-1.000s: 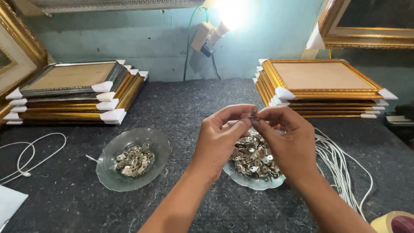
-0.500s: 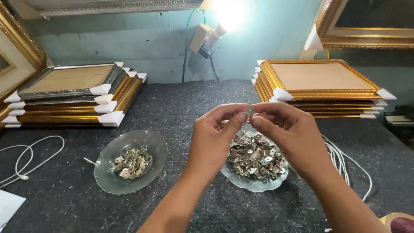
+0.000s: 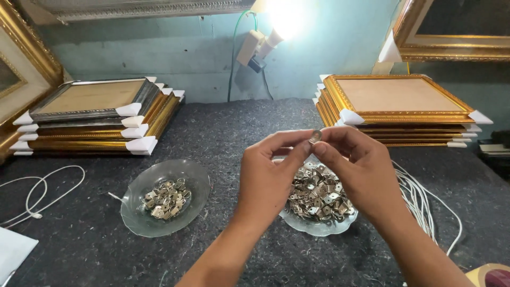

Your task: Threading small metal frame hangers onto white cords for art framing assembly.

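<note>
My left hand (image 3: 268, 178) and my right hand (image 3: 358, 170) meet in mid-air above a glass dish (image 3: 319, 226) heaped with small metal hanger pieces (image 3: 316, 196). Together the fingertips of both hands pinch one small round metal piece (image 3: 315, 137). A second glass dish (image 3: 164, 199) to the left holds a smaller pile of assembled metal hangers (image 3: 164, 195). Both dishes rest on a dark grey felt-covered table (image 3: 239, 133).
A stack of gold picture frames with white corner guards (image 3: 396, 109) lies at the back right, another stack (image 3: 98, 117) at the back left. White cords (image 3: 425, 196) lie right of the hands, a white cable (image 3: 37, 194) at the left. A lit bulb (image 3: 281, 16) hangs on the wall.
Both hands have stayed together above the right dish, shifting slightly while working the small metal piece between the fingertips. Nothing else has moved.
</note>
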